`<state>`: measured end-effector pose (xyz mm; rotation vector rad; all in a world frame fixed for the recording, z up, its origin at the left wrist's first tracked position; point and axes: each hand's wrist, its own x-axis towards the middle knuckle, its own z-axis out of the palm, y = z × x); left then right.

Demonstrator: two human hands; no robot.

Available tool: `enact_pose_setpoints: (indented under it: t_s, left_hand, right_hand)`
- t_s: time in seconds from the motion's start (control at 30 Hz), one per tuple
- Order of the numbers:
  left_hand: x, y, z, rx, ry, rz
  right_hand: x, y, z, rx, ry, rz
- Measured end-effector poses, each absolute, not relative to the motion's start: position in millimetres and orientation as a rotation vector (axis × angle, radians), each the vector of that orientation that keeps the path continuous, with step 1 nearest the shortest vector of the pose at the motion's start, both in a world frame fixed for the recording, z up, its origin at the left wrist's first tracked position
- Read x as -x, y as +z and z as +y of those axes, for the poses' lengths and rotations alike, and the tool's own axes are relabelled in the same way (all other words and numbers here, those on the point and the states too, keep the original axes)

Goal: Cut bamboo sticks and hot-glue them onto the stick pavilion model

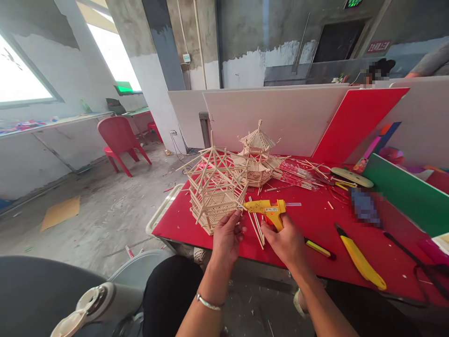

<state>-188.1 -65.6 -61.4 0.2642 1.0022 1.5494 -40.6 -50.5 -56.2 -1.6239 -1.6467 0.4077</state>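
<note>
My right hand is wrapped round the handle of a yellow glue gun. A clear glue stick pokes out of its back, and its nozzle points left. Just below the nozzle, my left hand pinches with thumb and fingers; what it grips is too small to make out. Close behind that hand stands an open, many-sided frame of thin wooden sticks with a pointed roof. Loose wooden sticks lie on the red tabletop between my hands.
Behind the frame stands a tiered stick pagoda, beside bundled sticks in plastic. Two cutters, a yellow one and a smaller one, lie right. A green board and white panels border the table. Another person's arm shows far back.
</note>
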Motion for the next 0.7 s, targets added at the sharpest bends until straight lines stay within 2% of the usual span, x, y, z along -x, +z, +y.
enact_pose_setpoints:
  t_s: [0.7]
  left_hand:
    - [188.8,-62.1,-65.8,-0.267,1.552,0.994]
  right_hand:
    - [41.8,-61.7,-46.6,1.657,0.329,-1.659]
